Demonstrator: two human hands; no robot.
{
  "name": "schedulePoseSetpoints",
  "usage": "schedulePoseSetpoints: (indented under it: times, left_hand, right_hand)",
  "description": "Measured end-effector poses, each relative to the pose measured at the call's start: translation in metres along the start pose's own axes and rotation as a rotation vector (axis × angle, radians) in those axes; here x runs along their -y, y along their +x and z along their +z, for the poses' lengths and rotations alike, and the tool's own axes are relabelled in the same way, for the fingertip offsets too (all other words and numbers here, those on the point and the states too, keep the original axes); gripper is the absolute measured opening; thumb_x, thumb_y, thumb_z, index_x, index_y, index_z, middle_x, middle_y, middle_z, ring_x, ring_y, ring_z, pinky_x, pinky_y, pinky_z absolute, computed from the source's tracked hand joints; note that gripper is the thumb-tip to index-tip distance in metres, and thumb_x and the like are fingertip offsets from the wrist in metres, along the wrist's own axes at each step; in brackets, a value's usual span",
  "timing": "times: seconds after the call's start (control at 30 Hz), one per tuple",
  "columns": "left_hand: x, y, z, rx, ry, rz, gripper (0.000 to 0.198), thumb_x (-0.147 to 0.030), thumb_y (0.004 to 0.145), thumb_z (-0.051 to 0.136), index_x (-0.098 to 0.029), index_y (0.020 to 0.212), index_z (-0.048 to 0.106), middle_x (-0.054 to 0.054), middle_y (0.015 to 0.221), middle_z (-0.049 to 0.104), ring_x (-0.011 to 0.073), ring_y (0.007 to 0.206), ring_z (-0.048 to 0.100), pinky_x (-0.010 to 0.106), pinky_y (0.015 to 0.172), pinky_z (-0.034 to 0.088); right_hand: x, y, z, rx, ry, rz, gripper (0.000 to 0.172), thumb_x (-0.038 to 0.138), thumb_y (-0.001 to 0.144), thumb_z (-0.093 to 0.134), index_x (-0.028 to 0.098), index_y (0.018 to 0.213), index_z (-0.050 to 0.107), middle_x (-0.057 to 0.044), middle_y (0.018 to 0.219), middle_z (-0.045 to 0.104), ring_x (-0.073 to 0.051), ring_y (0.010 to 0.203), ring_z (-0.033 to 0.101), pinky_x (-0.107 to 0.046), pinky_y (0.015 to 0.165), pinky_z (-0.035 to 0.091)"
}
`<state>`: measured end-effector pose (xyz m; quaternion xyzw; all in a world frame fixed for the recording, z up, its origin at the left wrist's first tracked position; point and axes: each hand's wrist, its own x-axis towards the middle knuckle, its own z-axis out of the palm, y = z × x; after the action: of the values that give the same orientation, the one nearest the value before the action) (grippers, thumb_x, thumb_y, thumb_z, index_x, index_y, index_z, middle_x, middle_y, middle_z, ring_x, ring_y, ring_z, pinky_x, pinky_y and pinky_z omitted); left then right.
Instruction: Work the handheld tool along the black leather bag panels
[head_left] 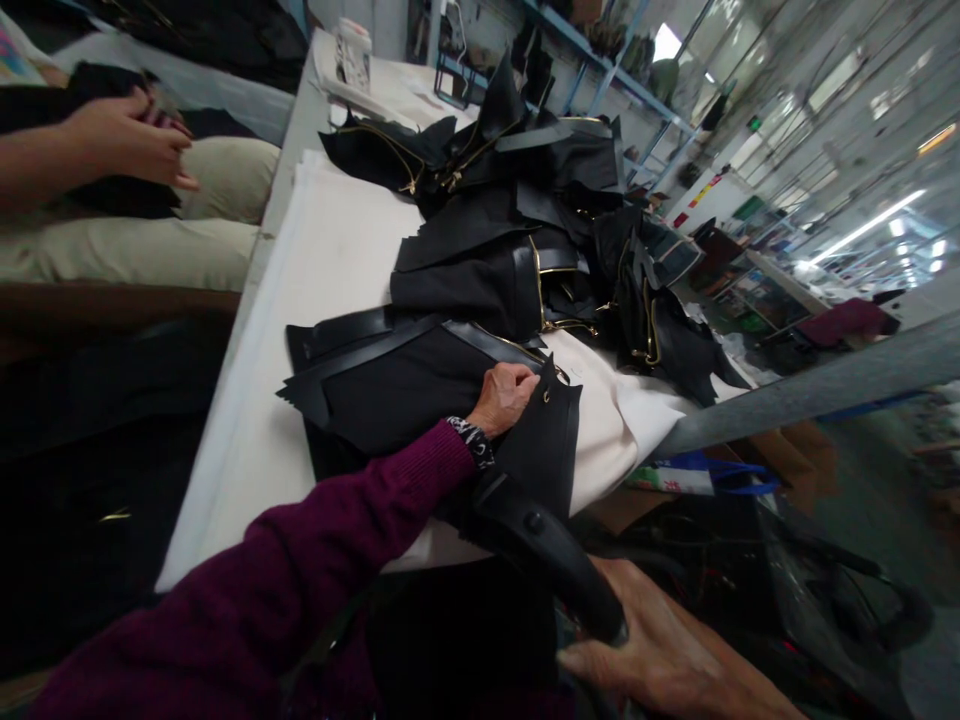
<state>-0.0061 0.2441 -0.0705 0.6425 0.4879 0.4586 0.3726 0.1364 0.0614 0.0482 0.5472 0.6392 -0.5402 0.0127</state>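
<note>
My left hand, in a purple sleeve with a patterned cuff band, has its fingers curled and pinched on a black zippered fabric piece. This piece has leathery edging, a gold zipper and a small gold ring, and it lies on the white-covered table. At the lower right, my right hand is wrapped round a black hand-held tool with a rounded body and a round button. The tool's front end is over the near edge of the black fabric, close to my left wrist. Whether it touches the cloth I cannot tell.
Several more black zippered pieces are heaped towards the back and right. A grey metal bar slants in from the right. Across the table's left side sits a person, with a hand visible. A white printed container stands at the far corner.
</note>
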Motion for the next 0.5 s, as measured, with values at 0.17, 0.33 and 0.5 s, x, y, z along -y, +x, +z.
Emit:
schedulePoseSetpoints:
  times: [0.17,0.33,0.5]
  left_hand:
    - [0.000,0.000,0.000,0.000,0.004,-0.008,0.032,-0.037,0.086,0.055,-0.014,0.064,0.056,-0.005,0.057,0.053,0.0113,0.058,0.055,0.028,0.061,0.046]
    - [0.001,0.001,0.001,0.005,0.006,-0.008,0.033,-0.037,0.086,0.054,-0.014,0.063,0.056,-0.005,0.057,0.053,0.0112,0.057,0.055,0.027,0.060,0.046]
    - [0.002,0.001,0.002,0.010,0.051,0.002,0.032,-0.036,0.087,0.054,-0.013,0.066,0.058,-0.005,0.059,0.055,0.0114,0.059,0.057,0.027,0.060,0.048]
  right_hand:
    - [0.004,0.003,-0.005,0.023,-0.035,0.067,0.033,0.039,0.075,0.063,0.015,0.097,0.061,-0.004,0.088,0.059,-0.019,0.081,0.053,-0.025,0.067,0.044]
    - [-0.004,-0.008,-0.005,-0.021,-0.017,0.040,0.048,0.044,0.075,0.063,0.018,0.115,0.058,-0.006,0.101,0.061,-0.024,0.093,0.056,-0.031,0.078,0.047]
    - [-0.037,-0.017,0.003,-0.096,0.021,0.109,0.047,0.047,0.066,0.067,0.025,0.107,0.065,-0.005,0.087,0.068,-0.027,0.083,0.062,-0.033,0.068,0.051]
